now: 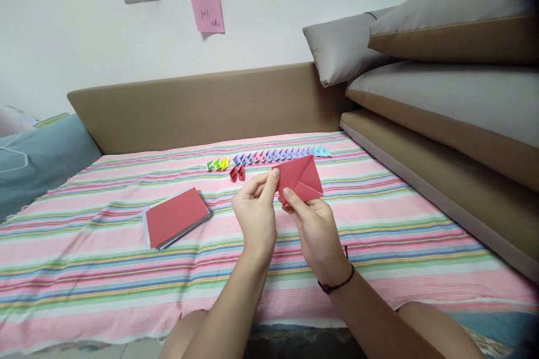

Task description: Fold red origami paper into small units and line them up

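Observation:
Both my hands hold a partly folded red paper (300, 178) in the air above the striped sheet (101, 258). My left hand (255, 214) pinches its left edge between thumb and fingers. My right hand (314, 230), with a dark cord round the wrist, grips its lower edge, thumb on top. Behind the paper lies a row of small folded paper pieces (269, 156), green and yellow at the left, purple in the middle, light blue at the right. Two small red folded pieces (237, 173) sit just in front of that row.
A stack of paper sheets with a red one on top (176, 217) lies to the left of my hands. Brown and grey cushions (442, 84) are piled at the right. A brown headboard (202, 104) runs along the back, with a pink note (206, 12) on the wall.

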The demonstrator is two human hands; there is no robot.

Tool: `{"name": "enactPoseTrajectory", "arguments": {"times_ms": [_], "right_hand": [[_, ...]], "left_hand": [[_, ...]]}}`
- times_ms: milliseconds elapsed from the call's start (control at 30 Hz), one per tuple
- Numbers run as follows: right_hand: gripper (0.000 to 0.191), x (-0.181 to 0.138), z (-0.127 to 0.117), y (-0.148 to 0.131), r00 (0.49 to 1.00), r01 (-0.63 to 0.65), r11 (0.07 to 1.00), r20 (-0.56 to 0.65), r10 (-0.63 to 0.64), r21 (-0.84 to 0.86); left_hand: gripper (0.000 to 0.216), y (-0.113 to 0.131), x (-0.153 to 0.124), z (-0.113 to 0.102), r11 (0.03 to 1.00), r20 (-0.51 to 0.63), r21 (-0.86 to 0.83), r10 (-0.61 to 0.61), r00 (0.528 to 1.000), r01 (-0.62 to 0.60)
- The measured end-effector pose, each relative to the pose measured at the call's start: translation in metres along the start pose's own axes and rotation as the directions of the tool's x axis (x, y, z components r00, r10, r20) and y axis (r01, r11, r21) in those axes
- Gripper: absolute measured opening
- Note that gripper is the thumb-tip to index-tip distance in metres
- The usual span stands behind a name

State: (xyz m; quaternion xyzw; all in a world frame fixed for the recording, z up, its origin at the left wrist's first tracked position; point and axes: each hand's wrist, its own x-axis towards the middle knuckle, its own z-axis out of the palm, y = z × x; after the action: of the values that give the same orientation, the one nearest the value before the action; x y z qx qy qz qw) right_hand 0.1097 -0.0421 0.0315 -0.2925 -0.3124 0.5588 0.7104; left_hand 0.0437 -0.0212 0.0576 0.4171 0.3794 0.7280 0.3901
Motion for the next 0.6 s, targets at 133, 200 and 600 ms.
{"name": "enactPoseTrajectory", "arguments": {"times_ms": [133,200,600], "right_hand": [[0.015,0.0012,-0.0013,0.002,0.995,-0.087,0.996,0.044,0.085,0.032],[0.015,0.0012,-0.0015,0.0037,0.995,-0.097,0.995,0.03,0.097,0.013],[0.015,-0.0005,-0.0009,0.0094,0.995,-0.093,0.993,0.029,0.095,-0.07]], "left_hand": [[0.016,-0.0002,0.0015,-0.0012,1.0,-0.004,0.0,-0.002,1.0,0.002],[0.015,0.0,0.0027,-0.0022,1.0,-0.017,-0.005,0.005,1.0,-0.005],[0.018,0.0021,0.0069,-0.0057,0.998,-0.055,0.057,0.019,0.998,-0.016]]}}
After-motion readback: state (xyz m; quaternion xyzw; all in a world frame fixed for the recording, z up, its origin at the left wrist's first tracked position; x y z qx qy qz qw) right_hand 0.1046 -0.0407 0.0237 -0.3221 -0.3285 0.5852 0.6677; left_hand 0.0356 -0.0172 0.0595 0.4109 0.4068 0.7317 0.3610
